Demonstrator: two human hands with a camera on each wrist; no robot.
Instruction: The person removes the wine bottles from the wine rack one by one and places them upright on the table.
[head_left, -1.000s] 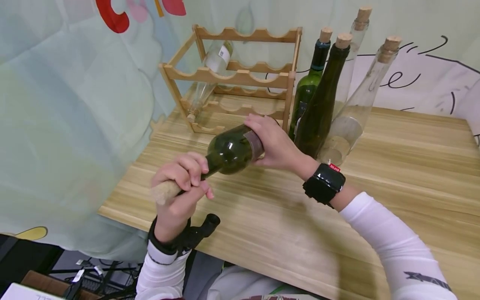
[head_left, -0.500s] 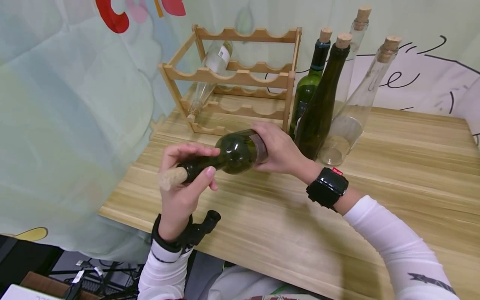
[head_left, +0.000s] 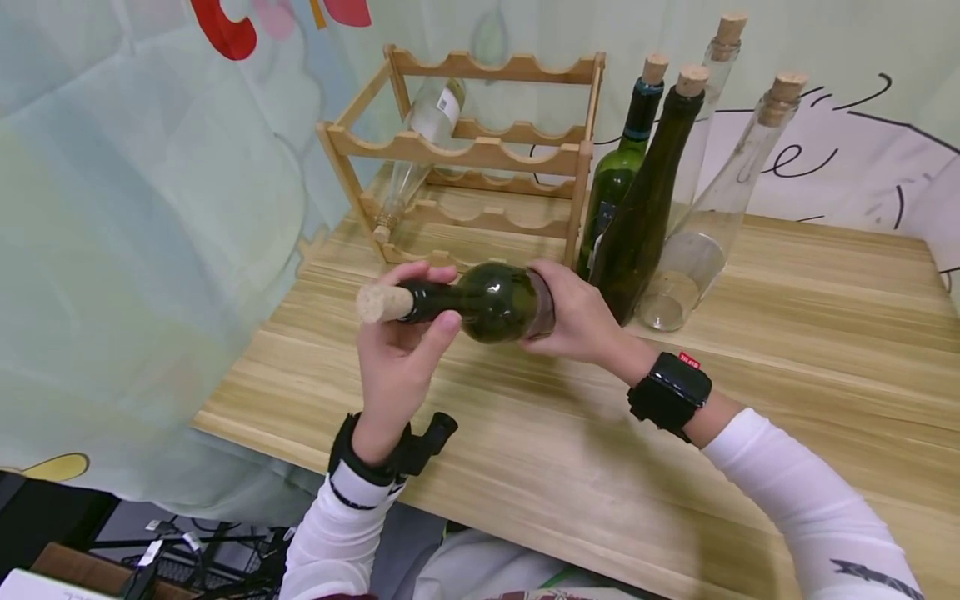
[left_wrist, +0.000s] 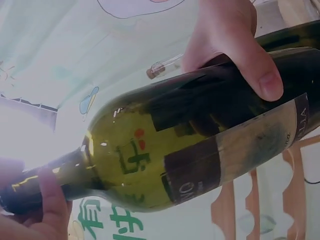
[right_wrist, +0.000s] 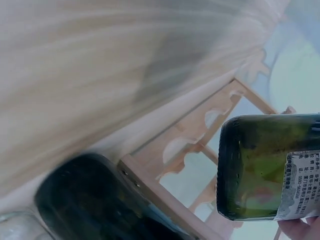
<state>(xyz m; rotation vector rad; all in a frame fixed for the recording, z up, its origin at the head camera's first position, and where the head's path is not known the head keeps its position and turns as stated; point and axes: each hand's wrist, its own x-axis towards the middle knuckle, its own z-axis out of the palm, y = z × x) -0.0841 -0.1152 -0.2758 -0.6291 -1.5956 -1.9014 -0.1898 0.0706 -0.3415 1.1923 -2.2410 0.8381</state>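
A dark green wine bottle lies nearly level between my two hands, above the table in front of the rack. Its corked neck points left, toward my left hand, whose thumb and fingers hold the neck just below the cork. My right hand grips the bottle's body near its base. In the left wrist view the bottle shows its dark and beige label, with the right thumb pressed on the glass. A white back label appears in the right wrist view.
Behind the hands stands a wooden wine rack with a clear corked bottle lying in its left side. Several corked bottles stand right of it, including a dark green one and a clear one. The wooden table extends right.
The bottle and both hands have shifted right, and the neck has swung up to nearly level. My left fingers loosened around the neck and its grip changed.
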